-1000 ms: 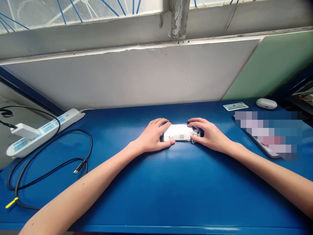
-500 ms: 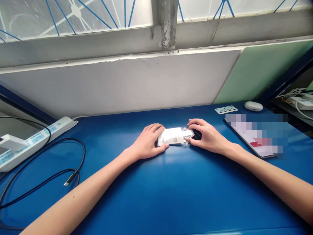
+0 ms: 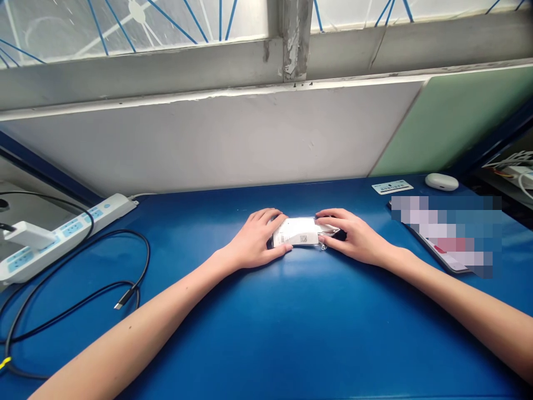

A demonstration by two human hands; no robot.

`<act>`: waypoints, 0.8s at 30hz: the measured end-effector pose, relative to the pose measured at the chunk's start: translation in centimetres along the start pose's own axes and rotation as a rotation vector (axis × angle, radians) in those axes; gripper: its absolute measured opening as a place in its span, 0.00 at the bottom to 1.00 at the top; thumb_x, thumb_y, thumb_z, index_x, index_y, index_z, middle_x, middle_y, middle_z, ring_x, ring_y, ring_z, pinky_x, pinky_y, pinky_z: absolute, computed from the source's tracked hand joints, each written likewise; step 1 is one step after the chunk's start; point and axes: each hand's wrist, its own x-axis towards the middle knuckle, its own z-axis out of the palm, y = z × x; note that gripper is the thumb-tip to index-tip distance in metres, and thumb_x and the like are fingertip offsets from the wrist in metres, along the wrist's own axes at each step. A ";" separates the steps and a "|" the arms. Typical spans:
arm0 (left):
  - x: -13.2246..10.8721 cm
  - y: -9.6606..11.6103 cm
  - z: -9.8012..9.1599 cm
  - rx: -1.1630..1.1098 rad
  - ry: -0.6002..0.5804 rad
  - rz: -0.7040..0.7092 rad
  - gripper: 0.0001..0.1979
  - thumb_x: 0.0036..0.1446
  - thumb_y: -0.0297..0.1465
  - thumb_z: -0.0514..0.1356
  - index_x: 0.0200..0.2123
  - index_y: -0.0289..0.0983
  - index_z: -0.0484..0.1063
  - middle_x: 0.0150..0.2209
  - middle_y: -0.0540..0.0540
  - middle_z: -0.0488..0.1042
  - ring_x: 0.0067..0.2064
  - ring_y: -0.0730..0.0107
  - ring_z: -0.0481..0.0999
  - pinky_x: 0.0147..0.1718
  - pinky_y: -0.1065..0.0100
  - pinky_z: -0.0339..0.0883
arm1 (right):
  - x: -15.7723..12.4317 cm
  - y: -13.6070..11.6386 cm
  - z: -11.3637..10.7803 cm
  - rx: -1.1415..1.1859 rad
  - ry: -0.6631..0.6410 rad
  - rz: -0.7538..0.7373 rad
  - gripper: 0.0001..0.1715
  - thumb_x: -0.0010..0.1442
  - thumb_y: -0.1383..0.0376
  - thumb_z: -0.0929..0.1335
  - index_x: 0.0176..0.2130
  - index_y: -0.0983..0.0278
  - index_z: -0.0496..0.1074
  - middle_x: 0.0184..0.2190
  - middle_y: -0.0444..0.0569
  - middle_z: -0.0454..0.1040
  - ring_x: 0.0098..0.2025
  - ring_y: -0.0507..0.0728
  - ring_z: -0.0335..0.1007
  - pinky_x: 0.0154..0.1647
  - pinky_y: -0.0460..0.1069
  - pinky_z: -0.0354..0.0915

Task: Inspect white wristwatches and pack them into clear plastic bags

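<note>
I observe the left hand clasping one end of the labelled packet, the right hand pinching the other. Caution: uneven pulling could tear it abruptly.

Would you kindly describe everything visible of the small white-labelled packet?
The packet looks rectangular: a white label with a square code, and shiny, crinkled, plastic-looking wrapping at its right end. It lies nearly level, on or just above the blue table. The left hand's grip holds its left end, the right hand's grip its right; contents unclear.
</note>
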 end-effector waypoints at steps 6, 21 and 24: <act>0.0 0.1 0.0 -0.013 0.021 -0.025 0.29 0.61 0.47 0.60 0.60 0.37 0.66 0.61 0.35 0.66 0.64 0.45 0.62 0.61 0.46 0.58 | 0.1 0.1 -0.8 -0.061 -0.067 0.020 0.17 0.65 0.55 0.66 0.48 0.62 0.72 0.55 0.58 0.73 0.56 0.66 0.70 0.54 0.62 0.69; -0.1 0.0 0.0 -0.042 0.029 -0.043 0.31 0.60 0.46 0.61 0.60 0.31 0.66 0.62 0.32 0.67 0.65 0.44 0.62 0.62 0.48 0.59 | -0.3 2.6 -3.0 -0.384 -0.025 -0.176 0.19 0.68 0.59 0.62 0.53 0.63 0.72 0.49 0.59 0.77 0.47 0.66 0.75 0.46 0.59 0.72; 0.0 -0.1 0.1 -0.049 0.048 -0.034 0.29 0.59 0.44 0.61 0.57 0.33 0.68 0.61 0.32 0.68 0.64 0.45 0.64 0.62 0.47 0.60 | -0.2 2.7 -2.6 -0.428 0.109 -0.131 0.18 0.69 0.62 0.60 0.53 0.65 0.71 0.50 0.61 0.75 0.48 0.67 0.73 0.47 0.61 0.71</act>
